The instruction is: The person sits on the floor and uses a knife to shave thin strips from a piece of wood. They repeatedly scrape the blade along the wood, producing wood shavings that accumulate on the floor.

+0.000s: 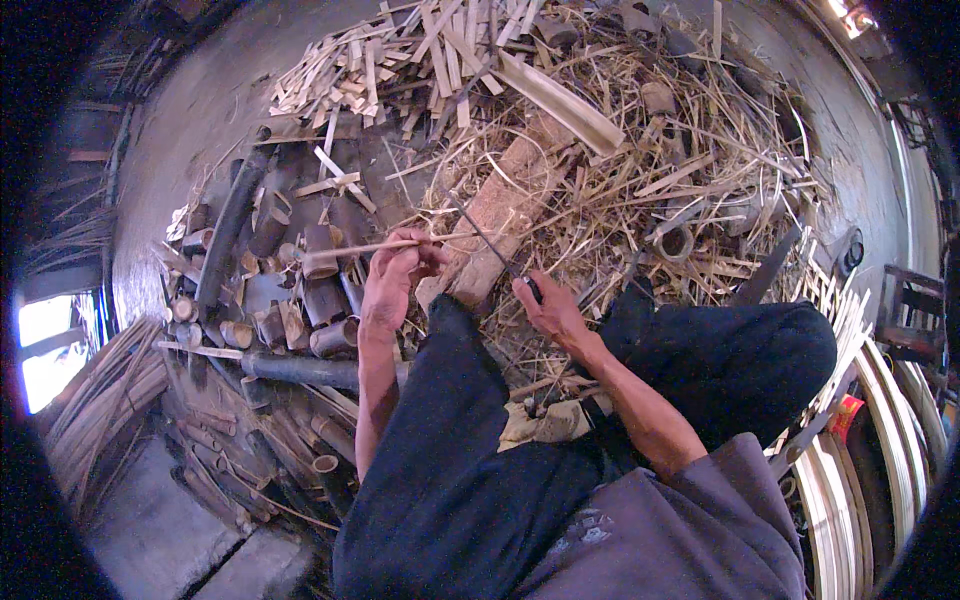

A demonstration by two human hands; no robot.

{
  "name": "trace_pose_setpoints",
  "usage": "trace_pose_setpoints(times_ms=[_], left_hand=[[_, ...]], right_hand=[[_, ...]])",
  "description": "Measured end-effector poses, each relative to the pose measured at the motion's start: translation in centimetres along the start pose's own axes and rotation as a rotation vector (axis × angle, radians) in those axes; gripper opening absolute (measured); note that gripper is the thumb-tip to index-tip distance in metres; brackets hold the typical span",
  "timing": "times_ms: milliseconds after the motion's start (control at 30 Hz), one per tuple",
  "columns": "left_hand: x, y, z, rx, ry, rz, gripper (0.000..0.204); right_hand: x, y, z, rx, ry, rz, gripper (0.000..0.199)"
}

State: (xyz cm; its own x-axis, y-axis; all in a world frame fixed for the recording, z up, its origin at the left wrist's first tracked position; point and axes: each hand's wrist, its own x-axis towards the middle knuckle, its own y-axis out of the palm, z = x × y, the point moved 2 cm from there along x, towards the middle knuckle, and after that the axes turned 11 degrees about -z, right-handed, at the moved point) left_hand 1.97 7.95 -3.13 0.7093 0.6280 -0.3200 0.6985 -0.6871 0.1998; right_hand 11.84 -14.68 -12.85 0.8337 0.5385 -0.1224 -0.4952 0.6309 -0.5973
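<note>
Left hand point(392, 268) grips a bamboo strip point(345, 250), right hand point(545, 303) a knife point(490, 242) (hollow bamboo tubes point(320, 300) alongside).

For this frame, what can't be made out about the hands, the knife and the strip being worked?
Head view only:
- Knife: the handle is hidden inside the right hand; the thin dark blade blurs into the shavings behind, so its edge cannot be told.
- Bamboo strip: the near end is covered by the left hand; blade contact is too small to tell.
- Wooden block: its lower end is hidden by the knee.
</note>
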Motion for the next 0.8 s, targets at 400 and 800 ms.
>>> trace_pose_setpoints(times_ms=[400, 800], left_hand=[[-2.4, 0.8, -5.0, -0.289, 0.559, -0.733, 0.032], [-1.9, 2.7, -4.7, -0.107, 0.642, -0.996, 0.042]], right_hand=[[-0.9, 0.9, 0.3, 0.053, 0.253, 0.265, 0.056], [-0.8, 1.4, 5.9, 0.179, 0.078, 0.319, 0.046]])
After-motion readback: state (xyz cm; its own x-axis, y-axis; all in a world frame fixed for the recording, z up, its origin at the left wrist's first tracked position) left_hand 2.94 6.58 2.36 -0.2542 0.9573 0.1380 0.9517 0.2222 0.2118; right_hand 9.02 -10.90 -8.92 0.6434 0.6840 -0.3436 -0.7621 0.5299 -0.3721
